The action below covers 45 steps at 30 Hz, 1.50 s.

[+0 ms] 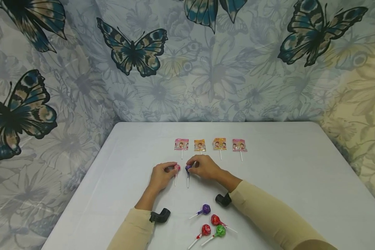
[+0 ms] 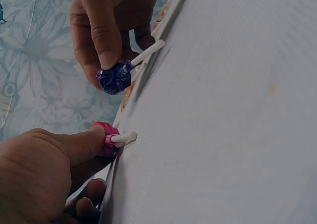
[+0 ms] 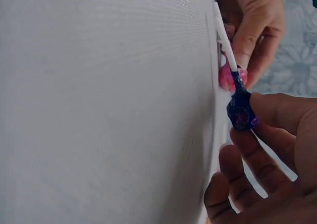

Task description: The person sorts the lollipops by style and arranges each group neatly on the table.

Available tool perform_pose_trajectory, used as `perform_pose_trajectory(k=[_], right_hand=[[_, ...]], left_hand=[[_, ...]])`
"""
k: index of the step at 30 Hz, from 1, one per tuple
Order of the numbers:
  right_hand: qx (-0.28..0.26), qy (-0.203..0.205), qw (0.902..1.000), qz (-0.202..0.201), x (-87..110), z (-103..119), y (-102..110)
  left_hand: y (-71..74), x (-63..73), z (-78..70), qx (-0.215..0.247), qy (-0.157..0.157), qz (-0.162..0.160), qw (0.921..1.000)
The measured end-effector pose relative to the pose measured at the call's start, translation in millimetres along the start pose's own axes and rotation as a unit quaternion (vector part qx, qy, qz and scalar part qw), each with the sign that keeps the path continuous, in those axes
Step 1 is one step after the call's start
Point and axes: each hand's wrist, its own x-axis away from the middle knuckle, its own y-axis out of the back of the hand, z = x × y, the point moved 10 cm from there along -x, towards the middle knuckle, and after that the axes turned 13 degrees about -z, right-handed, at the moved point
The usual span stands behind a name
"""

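Observation:
Between thumb and fingers my left hand (image 1: 161, 176) pinches the head of a pink lollipop (image 1: 177, 167), its white stick pointing toward me. Just to the right, my right hand (image 1: 205, 167) pinches a dark blue-purple lollipop (image 1: 188, 168) by its wrapped head. In the right wrist view the purple lollipop (image 3: 241, 111) is held between thumb and fingertips, the other fingers spread loosely. The left wrist view shows the pink lollipop (image 2: 107, 139) close to the white tabletop, with the purple one above it in that view. Both sticks lie roughly parallel.
Beyond my hands stand out several flat-wrapped lollipops in a row, pink (image 1: 181, 144), orange (image 1: 199, 145), yellow-orange (image 1: 219, 144) and pink (image 1: 239, 145). Nearer me lie a purple lollipop (image 1: 206, 209), two red ones (image 1: 206, 229) and a green one (image 1: 220, 231) on the white table (image 1: 112, 194).

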Motion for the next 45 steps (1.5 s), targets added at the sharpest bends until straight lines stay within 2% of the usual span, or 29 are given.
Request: perform_pose_trajectory(k=[10, 28, 45], right_hand=[[0.011, -0.016, 0.9997, 0.011, -3.8, -10.5, -6.6], [0.021, -0.017, 0.9995, 0.018, -0.3, -8.9, -7.6], [0.021, -0.019, 0.9993, 0.022, 0.3, -8.6, -8.2]], left_hand=[[-1.6, -2.3, 5.0, -0.001, 0.008, 0.006, 1.0000], [-1.1, -0.2, 2.0, 0.000, -0.007, 0.003, 1.0000], [-3.1, -0.3, 4.7, 0.000, 0.000, 0.006, 1.0000]])
